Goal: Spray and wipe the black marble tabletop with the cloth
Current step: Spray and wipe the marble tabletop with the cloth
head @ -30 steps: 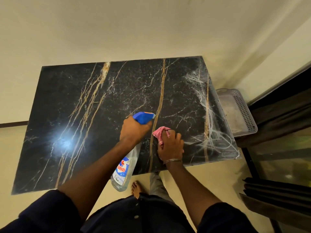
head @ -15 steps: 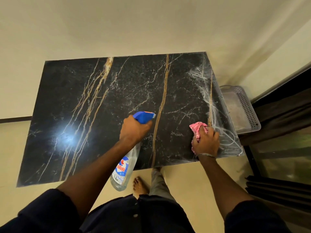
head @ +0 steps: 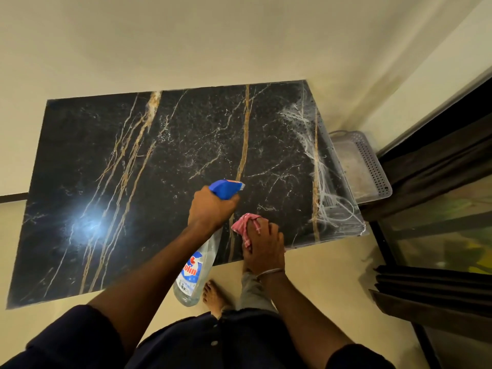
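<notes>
**Wiping at the near edge, wet streaks waiting on the right**

The person's right hand [head: 263,246] presses a bunched pink cloth [head: 245,222] flat onto the black marble tabletop [head: 159,182], close to its near edge and just right of the central gold vein [head: 246,134]. The fingers curl over the cloth and pin it to the stone. The left hand [head: 210,209] is wrapped round the neck of the spray bottle [head: 197,267]. Its blue nozzle points right, and its clear body hangs past the near edge over the floor [head: 319,288]. Whether a finger rests on the trigger cannot be told.

Several things could go wrong from here.

- **Drying smears:** White streaks [head: 319,182] of cleaner lie across the right end, well apart from the cloth. Left too long, they will probably dry into smears on the dark surface.
- **Wasted spray:** The nozzle sits just above and beside the right hand, so a squeeze now would likely wet the hand and cloth rather than bare marble.
- **Cloth sliding off:** So near the edge, a stroke pulled towards the body could drag the cloth off the stone.
- **Runoff:** Liquid pushed over the right end would fall into the grey perforated tray [head: 372,166] just beside it. Drips over the near edge would land close to the bare foot [head: 213,294] and make the floor slippery.
- **Knocking the edge:** The hanging bottle could also knock against the table edge.

The left half shows only a light glare [head: 90,225]. Whether it has been cleaned cannot be told.
</notes>
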{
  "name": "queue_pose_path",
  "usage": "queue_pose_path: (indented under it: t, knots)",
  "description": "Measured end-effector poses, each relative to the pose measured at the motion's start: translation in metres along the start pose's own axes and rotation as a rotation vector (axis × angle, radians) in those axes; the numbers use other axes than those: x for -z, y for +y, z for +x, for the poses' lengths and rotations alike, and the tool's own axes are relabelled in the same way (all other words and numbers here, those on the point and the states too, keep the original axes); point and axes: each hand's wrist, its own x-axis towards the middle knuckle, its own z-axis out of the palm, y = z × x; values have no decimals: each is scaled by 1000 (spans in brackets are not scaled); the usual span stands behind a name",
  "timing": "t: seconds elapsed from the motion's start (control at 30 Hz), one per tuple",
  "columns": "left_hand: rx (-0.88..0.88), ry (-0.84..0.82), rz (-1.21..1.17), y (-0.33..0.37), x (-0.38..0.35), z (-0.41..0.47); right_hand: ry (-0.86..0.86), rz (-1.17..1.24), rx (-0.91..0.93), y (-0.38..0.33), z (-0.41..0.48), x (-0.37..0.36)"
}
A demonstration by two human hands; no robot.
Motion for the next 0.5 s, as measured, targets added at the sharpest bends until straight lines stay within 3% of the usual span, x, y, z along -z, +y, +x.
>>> queue_pose_path:
  t: [0.1, 0.5]
  knots:
    - [-6, -11, 11, 6, -8, -1, -33, -62, 39, 24, 0, 5]
    - [-12, -94, 1, 42, -45, 15, 92, -120, -302, 173, 2, 37]
